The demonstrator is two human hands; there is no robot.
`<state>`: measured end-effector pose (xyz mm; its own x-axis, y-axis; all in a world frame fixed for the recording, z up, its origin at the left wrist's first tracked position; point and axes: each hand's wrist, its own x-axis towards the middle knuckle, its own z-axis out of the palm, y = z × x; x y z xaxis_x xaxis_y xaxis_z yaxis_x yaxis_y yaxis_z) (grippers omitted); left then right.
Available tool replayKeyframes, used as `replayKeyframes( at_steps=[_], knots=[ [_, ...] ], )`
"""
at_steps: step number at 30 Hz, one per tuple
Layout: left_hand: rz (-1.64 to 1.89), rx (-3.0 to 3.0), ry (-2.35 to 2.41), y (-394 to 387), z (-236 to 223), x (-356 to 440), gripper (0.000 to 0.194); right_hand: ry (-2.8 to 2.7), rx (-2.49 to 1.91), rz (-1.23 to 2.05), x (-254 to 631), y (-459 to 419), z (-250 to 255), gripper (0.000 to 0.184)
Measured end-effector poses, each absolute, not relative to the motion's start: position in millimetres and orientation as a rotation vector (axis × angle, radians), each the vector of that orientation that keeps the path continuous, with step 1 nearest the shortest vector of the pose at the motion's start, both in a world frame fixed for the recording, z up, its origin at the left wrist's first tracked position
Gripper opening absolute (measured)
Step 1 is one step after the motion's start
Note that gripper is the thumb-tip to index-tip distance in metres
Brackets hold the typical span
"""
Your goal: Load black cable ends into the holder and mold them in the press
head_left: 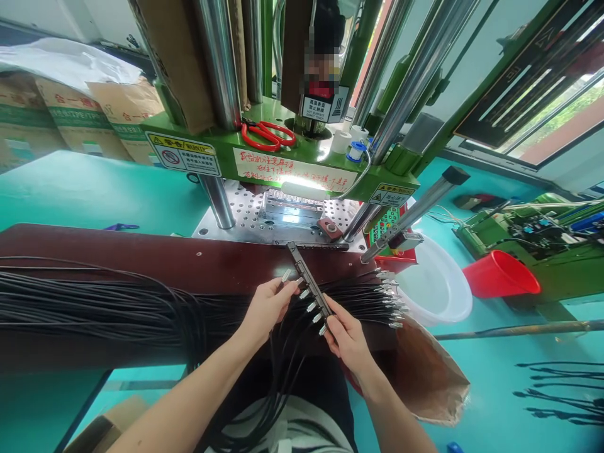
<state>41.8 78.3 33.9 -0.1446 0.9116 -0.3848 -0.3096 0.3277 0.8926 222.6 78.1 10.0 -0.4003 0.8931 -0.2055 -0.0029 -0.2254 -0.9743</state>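
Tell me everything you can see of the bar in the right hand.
The bar is long, narrow and dark grey, apparently metal; its surface detail is too small to read. It slants, far end to the left, near end gripped by the right hand. Silver connectors on black cables line its left edge. It is held over the brown bench. The left hand holds another connector beside it; whether that hand touches the bar is unclear.

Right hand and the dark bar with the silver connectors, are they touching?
Touching. The head view shows the right hand gripping the near end of the dark bar.
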Motion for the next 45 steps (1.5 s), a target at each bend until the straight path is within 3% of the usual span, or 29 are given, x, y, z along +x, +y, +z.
replayKeyframes(
  at_steps=[6,12,18,36,40,45],
  knots=[
    [1.135,0.667,1.250,79.5,32.5,36.3,0.033,-1.377,-1.163,1.696,222.2,77.9,8.3,0.049],
    [1.145,0.840,1.362,78.7,29.2,32.0,0.031,-1.682,-1.128,1.467,223.1,78.0,1.1,0.048],
    [1.122,1.063,1.418,80.3,25.9,11.6,0.039,-1.403,-1.172,1.719,222.5,79.4,10.9,0.050],
    [0.906,1.217,1.307,83.8,27.6,-0.8,0.046,-1.448,-1.121,1.812,226.1,85.3,2.8,0.056],
    [0.911,1.169,1.275,82.6,24.4,-1.5,0.046,-1.895,-1.070,1.573,233.5,98.3,17.1,0.049],
    [1.082,1.047,1.148,83.8,20.8,6.6,0.044,-2.479,-0.923,1.113,239.2,126.9,69.9,0.045]
  ],
)
